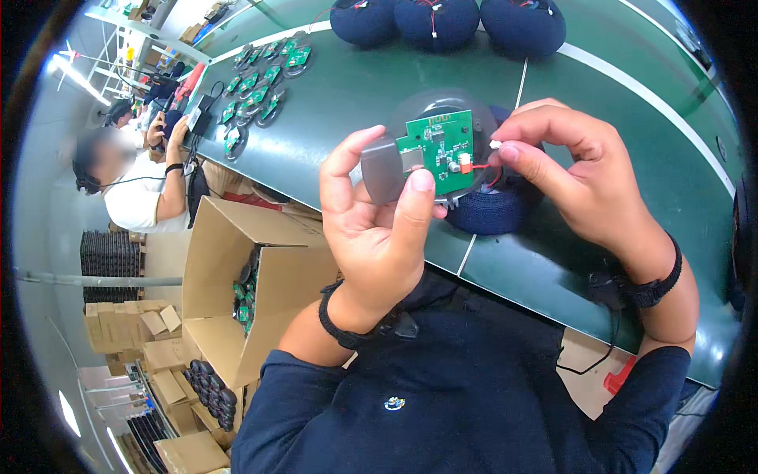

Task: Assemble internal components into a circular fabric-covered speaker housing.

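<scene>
My left hand (375, 245) grips a dark plastic housing (381, 170) that carries a green circuit board (442, 150). The thumb lies along the board's lower edge, near a small white-and-orange socket with red wire at it. A small white plug (496, 144) is pinched between the thumb and forefinger of my right hand (580, 170), just right of the board. Partly hidden behind the board and my fingers, a round navy fabric-covered body (489, 215) rests on the green table (347, 103).
Three navy round bodies (437, 22) with wires on top sit at the table's far side. Several circuit-board assemblies (257, 96) lie at the far left. Below the table edge stands an open cardboard box (296, 288) holding more boards. Another person (142, 186) works at left.
</scene>
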### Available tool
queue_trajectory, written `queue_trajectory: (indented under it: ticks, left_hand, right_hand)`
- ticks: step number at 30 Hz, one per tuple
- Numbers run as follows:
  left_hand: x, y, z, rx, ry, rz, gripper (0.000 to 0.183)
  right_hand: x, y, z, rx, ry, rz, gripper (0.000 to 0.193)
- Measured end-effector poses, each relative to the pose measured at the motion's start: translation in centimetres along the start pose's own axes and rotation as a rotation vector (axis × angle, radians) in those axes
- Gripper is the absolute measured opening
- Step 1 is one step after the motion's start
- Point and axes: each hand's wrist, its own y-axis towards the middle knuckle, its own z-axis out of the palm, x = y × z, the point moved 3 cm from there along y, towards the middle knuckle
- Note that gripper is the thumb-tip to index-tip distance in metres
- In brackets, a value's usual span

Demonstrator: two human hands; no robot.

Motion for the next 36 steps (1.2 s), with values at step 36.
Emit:
queue_trajectory:
  ticks: [36]
  left_hand:
    - [-0.3,-0.1,1.1,0.001,0.074,-0.032,0.053]
  right_hand:
    - [1.3,0.0,-0.4,-0.102,-0.468,-0.414,0.011]
